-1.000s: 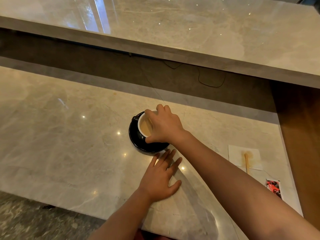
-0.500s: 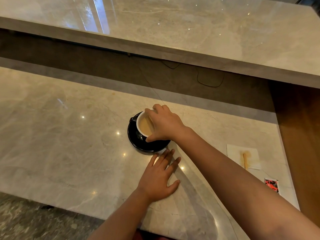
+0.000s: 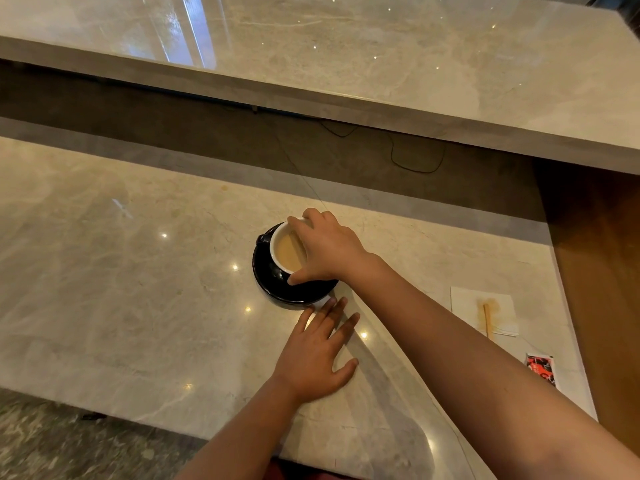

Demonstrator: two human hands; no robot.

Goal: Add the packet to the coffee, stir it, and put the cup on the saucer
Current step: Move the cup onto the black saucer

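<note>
The left and upper left of the frame are bare polished counter [image 3: 104,271], with a raised ledge [image 3: 381,64] across the top and a dark recess with a cable [image 3: 415,164] below it.

Just left of centre stands the black saucer [image 3: 277,292], and the cup [image 3: 282,249] sits on it, white inside, its handle pointing to the frame's left. The cup holds pale milky coffee [image 3: 285,252], filled to a little under the rim; whether the surface is moving cannot be told. The right hand [image 3: 329,251] reaches in from the lower right and grips the cup from above and from its right side, fingers curled over the far rim and thumb low against the near wall, touching the saucer's edge.

Below it, at centre, the left hand [image 3: 315,355] lies flat on the counter, fingers spread, fingertips just beside the saucer's near rim; whether they touch it is unclear. It holds nothing.

At the right edge a napkin [image 3: 481,310] carries a wooden stirrer [image 3: 486,318] with a brown stain round its tip, and lower right lies a red packet [image 3: 540,368], seemingly torn and spent.

Judged from this, the packet and stirring steps are done and the last step, seating the cup on the saucer, is in hand or just complete. The next move calls for easing the fingers off the rim without tilting the cup, since the coffee could slop, and lifting the hand clear.
</note>
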